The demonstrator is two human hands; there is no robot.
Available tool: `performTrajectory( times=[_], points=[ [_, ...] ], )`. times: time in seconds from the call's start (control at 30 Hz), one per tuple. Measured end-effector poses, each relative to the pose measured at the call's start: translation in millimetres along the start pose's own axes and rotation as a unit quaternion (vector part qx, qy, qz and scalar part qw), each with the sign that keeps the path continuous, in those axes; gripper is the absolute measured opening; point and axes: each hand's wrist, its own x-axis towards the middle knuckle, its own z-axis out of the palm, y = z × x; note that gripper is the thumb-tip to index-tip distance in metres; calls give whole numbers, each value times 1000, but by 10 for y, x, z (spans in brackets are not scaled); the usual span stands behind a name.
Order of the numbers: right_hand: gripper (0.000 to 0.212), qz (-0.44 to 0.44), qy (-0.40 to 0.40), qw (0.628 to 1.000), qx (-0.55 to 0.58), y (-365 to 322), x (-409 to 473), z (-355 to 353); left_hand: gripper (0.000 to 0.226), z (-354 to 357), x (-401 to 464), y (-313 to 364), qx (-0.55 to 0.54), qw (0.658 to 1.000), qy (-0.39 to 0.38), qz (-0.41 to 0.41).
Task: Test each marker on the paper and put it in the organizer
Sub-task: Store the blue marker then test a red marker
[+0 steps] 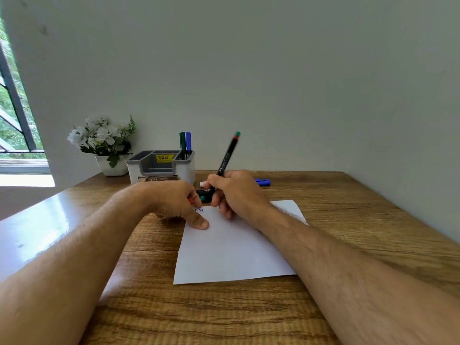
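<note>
Both hands crowd paper's far edge.

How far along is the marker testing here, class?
Done: a green marker and a blue marker stand in the organizer.
In hand: the right hand grips a black marker at the paper.
Left: a blue marker on the table.

Wooden table, grain running left-right, butts a plain pale wall at 12 and 3 o'clock. Window with dark bars at 9 o'clock, greenery outside, daylight glaring off the tabletop's left edge. White potted flowers at 11 o'clock against the wall.
</note>
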Motion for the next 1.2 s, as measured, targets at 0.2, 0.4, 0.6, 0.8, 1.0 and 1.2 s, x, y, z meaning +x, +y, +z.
performTrajectory(
  times=[0.2, 0.4, 0.6, 0.8, 1.0, 1.2],
  points=[
    [14, -1, 30, 999, -41, 52, 8, 18, 43, -3, 16, 4, -5, 1000, -10, -5],
    [15, 8, 17, 999, -41, 48, -5, 6, 48, -3, 9, 21, -12, 1000, -9, -7],
    [27, 3, 7, 996, -90, 82, 6, -24, 48, 4, 17, 10, -21, 1000, -8, -7],
    [27, 10, 29, 990, -134, 94, 35, -11, 42, 4, 12, 18, -23, 1000, -11, -7],
    [26, -21, 20, 983, -181, 81, 28, 4, 44, 7, -10, 40, -19, 1000, -9, -6],
    [23, -30, 7, 984, -178, 61, 23, -8, 41, 13, -28, 52, -22, 1000, -10, -4]
  ],
)
